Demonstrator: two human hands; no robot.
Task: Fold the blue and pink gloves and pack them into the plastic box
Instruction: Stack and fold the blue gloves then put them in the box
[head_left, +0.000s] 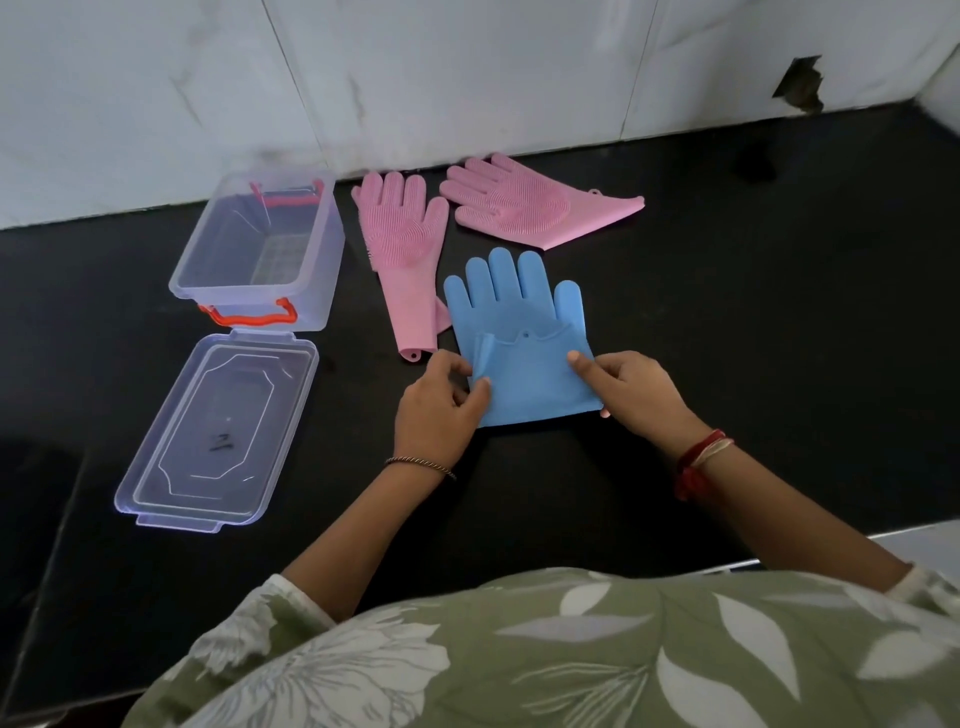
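Note:
A blue glove lies on the black counter, fingers pointing away, its cuff folded up over the palm. My left hand pinches the folded cuff's left edge. My right hand holds its right edge, thumb on top. Two pink gloves lie behind: one upright to the left, the other slanted near the wall. The clear plastic box with orange handles stands open at the left, holding nothing.
The box's clear lid lies flat in front of the box. A white tiled wall bounds the counter at the back. The counter's front edge runs close to my body at the lower right.

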